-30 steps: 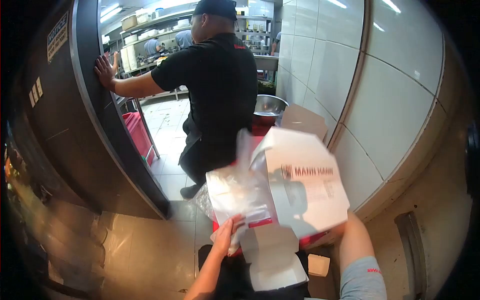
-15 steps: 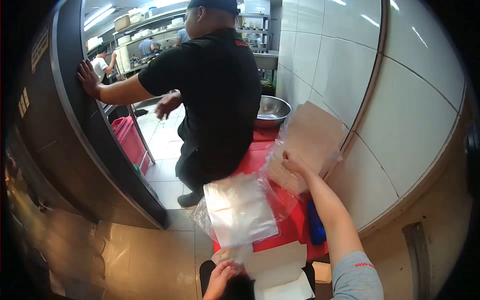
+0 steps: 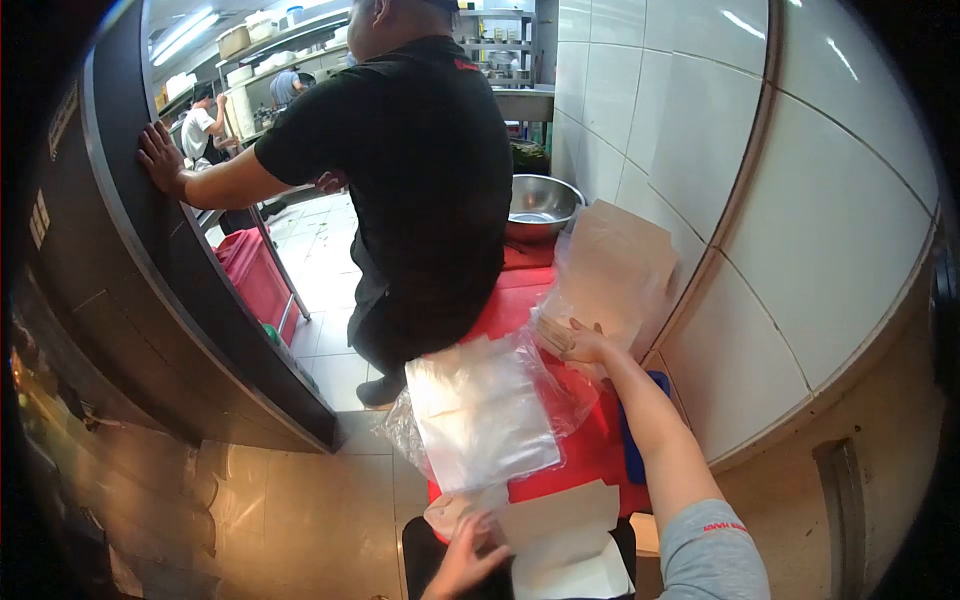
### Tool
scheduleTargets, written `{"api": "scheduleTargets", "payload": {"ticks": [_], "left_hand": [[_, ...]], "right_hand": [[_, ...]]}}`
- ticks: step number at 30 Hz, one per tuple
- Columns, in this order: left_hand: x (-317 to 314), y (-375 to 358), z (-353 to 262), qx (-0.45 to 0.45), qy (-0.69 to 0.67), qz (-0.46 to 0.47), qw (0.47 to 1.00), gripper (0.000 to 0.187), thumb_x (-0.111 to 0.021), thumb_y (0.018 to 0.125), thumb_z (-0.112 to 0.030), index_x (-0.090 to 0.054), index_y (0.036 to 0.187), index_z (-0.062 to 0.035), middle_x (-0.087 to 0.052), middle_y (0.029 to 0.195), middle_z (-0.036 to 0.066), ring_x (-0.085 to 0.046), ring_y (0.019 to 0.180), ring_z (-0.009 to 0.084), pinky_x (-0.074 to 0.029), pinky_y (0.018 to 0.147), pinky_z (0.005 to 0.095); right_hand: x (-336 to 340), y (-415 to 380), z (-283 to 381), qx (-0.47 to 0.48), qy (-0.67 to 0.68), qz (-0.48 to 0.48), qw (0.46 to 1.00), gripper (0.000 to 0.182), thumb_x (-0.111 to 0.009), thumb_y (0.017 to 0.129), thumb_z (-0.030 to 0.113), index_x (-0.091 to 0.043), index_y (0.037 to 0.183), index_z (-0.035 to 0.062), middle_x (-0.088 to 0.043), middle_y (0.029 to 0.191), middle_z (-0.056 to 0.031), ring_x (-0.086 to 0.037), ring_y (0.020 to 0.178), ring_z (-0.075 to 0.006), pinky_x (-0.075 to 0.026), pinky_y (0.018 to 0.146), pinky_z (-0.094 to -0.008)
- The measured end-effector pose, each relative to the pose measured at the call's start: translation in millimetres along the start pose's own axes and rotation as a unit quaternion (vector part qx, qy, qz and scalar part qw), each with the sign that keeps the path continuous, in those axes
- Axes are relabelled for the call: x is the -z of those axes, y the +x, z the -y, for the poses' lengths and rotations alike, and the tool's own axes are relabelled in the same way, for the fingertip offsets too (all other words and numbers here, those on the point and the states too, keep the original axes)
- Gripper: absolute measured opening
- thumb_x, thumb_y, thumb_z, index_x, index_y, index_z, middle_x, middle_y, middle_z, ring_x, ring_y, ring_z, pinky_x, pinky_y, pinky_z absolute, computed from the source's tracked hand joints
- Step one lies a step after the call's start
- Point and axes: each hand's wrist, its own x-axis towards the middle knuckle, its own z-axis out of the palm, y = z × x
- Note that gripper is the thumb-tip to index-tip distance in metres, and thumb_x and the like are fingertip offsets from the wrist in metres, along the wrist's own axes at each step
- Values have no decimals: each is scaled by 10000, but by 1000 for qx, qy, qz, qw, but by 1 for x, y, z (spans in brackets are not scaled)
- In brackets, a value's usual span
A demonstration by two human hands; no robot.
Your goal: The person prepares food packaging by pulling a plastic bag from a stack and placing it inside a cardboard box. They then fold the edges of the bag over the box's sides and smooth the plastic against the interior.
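My right hand (image 3: 588, 344) reaches forward onto the lower end of a stack of flat brown paper pieces (image 3: 615, 265) in clear plastic. Its fingers are stretched out and touch the layered edges. Near my lap, my left hand (image 3: 468, 560) has its fingers apart and slightly blurred. Beside it are a small crumpled paper-like piece (image 3: 452, 508) and an open white box (image 3: 572, 570) with its lid raised. A pile of whitish sheets (image 3: 480, 415) in a clear plastic bag lies between my hands on a red surface (image 3: 605, 435).
A person in black (image 3: 430, 180) sits at the far left of the red surface, one hand on a dark panel (image 3: 190, 240). Behind are a steel bowl (image 3: 540, 210) and a pink bin (image 3: 262, 270). A tiled wall (image 3: 800, 220) rises on the right, near a blue object (image 3: 632, 450).
My right hand has shifted slightly down and left along the brown stack, its fingers opening out. My left hand has moved right toward the white box, fingers spreading. The seated person's lower hand has drawn back.
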Motion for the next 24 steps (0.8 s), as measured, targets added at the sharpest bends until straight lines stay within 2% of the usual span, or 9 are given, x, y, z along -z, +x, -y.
{"api": "scheduleTargets", "payload": {"ticks": [3, 7, 10, 11, 15, 18, 19, 21, 24], "left_hand": [[-17, 11, 29, -71, 54, -5, 996, 643, -777, 703, -220, -499, 1240, 0, -574, 1138, 130, -571, 947, 210, -470, 827, 296], [-21, 25, 14, -50, 102, -39, 993, 398, -759, 714, -138, -606, 1059, -12, -612, 879, 76, -557, 731, 176, -467, 642, 300], [-25, 35, 31, -56, 59, 65, 995, 251, -724, 735, -97, -629, 953, -16, -596, 784, 59, -535, 644, 171, -458, 609, 294], [-19, 39, 14, -149, 143, 121, 971, 153, -688, 757, -59, -631, 892, -15, -576, 714, 43, -533, 630, 146, -456, 612, 278], [-27, 53, -41, -113, -82, 83, 987, 101, -656, 802, -52, -627, 885, -1, -591, 686, 30, -543, 738, 72, -450, 638, 252], [-13, 76, -110, -138, 80, 74, 984, 126, -657, 820, -97, -625, 860, 18, -598, 674, 62, -527, 689, 71, -445, 604, 261], [-11, 84, -125, -205, 98, 49, 973, 142, -659, 821, -112, -628, 856, 22, -601, 677, 79, -519, 662, 71, -443, 585, 270], [-2, 111, -133, -162, 146, 31, 975, 167, -661, 819, -134, -637, 853, 28, -618, 700, 125, -529, 647, 81, -444, 584, 292], [2, 134, -150, -180, 130, 45, 974, 185, -680, 800, -145, -640, 857, 27, -634, 729, 154, -552, 673, 105, -448, 624, 299]], "right_hand": [[18, -13, 18, -73, 41, -10, 996, 519, -645, 748, 318, -550, 1210, 103, -500, 1298, -130, -354, 1287, -343, -232, 1039, -532], [10, -114, 58, 0, -54, -388, 920, 405, -653, 756, 251, -579, 1125, 100, -555, 1154, -126, -512, 1085, -321, -369, 920, -455], [1, -217, 59, 45, 13, -493, 869, 284, -665, 721, 187, -621, 987, 99, -583, 1054, -102, -542, 998, -303, -401, 846, -408], [-5, -253, 52, 6, 5, -507, 862, 246, -661, 720, 163, -632, 953, 88, -583, 1041, -102, -542, 988, -301, -406, 845, -398], [-70, -344, -17, -172, 135, -469, 856, 275, -601, 843, 208, -605, 1047, 24, -576, 1058, -152, -539, 1007, -302, -411, 893, -384], [-88, -361, -21, -183, 410, -331, 830, 473, -499, 929, 381, -523, 1212, 4, -556, 1190, -127, -505, 1109, -213, -422, 893, -335], [-79, -361, -6, -192, 464, -331, 799, 467, -503, 926, 383, -529, 1203, 8, -555, 1177, -125, -504, 1097, -200, -427, 876, -334], [-62, -353, 13, -204, 566, -325, 730, 455, -513, 922, 387, -539, 1186, 17, -555, 1152, -122, -501, 1074, -176, -438, 842, -332], [-49, -329, 13, -223, 578, -299, 726, 381, -566, 899, 346, -577, 1112, 31, -602, 990, -86, -552, 885, -128, -468, 685, -311]]}}
